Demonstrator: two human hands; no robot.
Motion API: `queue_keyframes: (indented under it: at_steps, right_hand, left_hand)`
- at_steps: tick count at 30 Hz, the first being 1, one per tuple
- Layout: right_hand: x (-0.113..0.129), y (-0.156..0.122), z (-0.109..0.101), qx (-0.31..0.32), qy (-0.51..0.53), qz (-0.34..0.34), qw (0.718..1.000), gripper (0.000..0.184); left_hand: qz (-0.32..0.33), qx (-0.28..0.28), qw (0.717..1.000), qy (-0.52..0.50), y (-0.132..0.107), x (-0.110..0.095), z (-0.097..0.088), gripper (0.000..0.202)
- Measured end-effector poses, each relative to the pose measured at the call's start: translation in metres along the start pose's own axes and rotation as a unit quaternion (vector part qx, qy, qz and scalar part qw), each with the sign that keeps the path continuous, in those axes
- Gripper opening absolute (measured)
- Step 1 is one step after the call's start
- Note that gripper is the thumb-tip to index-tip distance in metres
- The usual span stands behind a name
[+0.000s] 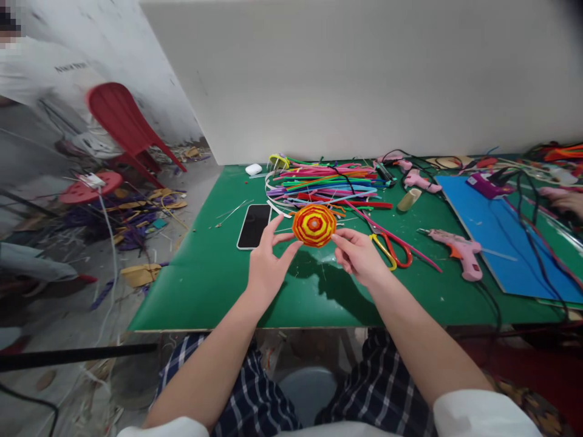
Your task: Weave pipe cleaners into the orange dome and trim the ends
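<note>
A small round disc of orange and yellow pipe cleaner, ringed like a little umbrella top, is held above the green table. My left hand has its thumb and fingers at the disc's left edge, curved around it. With thumb and forefinger my right hand pinches the right edge. Behind the disc lies a heap of pipe cleaners in many colours. To the left of it rests a phone with a dark screen. Scissors with red and yellow handles lie just beyond my right hand.
A pink glue gun lies at right beside a blue board crossed by cables. Farther back are another pink glue gun, a tan cylinder and a white earbud case. Another person's hand shows at far right.
</note>
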State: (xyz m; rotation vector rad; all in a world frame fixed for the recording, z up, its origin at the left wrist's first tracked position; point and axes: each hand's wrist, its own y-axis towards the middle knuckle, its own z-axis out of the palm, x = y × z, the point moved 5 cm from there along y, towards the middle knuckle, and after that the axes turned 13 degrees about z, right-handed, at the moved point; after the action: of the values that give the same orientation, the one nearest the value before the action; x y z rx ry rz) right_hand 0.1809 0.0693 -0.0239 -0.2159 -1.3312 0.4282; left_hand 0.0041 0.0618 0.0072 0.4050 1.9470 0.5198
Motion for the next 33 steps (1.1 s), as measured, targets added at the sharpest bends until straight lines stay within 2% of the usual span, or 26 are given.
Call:
queue_keyframes:
  at_steps: [3,6,8,10,14,19,27,33]
  right_hand:
    - [-0.003,-0.004,0.009,0.032,-0.032,0.015,0.999,0.026]
    - [0.005,-0.01,0.007,0.0,-0.059,-0.02,0.998,0.027]
    - [0.015,-0.015,0.001,-0.049,-0.06,-0.072,0.994,0.026]
    - [0.02,-0.017,-0.002,-0.071,-0.066,-0.094,0.991,0.027]
    - [0.014,-0.013,0.0,-0.033,-0.084,-0.054,0.994,0.027]
    - [0.005,-0.008,0.004,0.034,-0.045,-0.026,0.998,0.023]
    - [0.003,-0.008,0.009,0.016,-0.019,-0.021,0.999,0.022]
    - [0.0,-0.007,0.007,0.005,-0.04,0.0,0.999,0.019]
  left_hand:
    - [-0.058,0.03,0.974,-0.218,0.001,0.01,0.014,0.072]
    - [-0.076,0.027,0.949,-0.305,0.003,0.013,0.016,0.079]
    - [-0.073,0.024,0.95,-0.304,0.003,0.012,0.013,0.081]
    - [-0.071,0.032,0.951,-0.299,0.003,0.01,0.012,0.081]
    - [-0.07,0.054,0.948,-0.306,0.001,0.007,0.013,0.081]
    - [-0.074,0.064,0.948,-0.302,0.001,0.007,0.013,0.081]
    - [-0.082,0.056,0.947,-0.306,0.003,0.01,0.012,0.077]
    - [-0.088,0.056,0.947,-0.305,0.002,0.011,0.012,0.075]
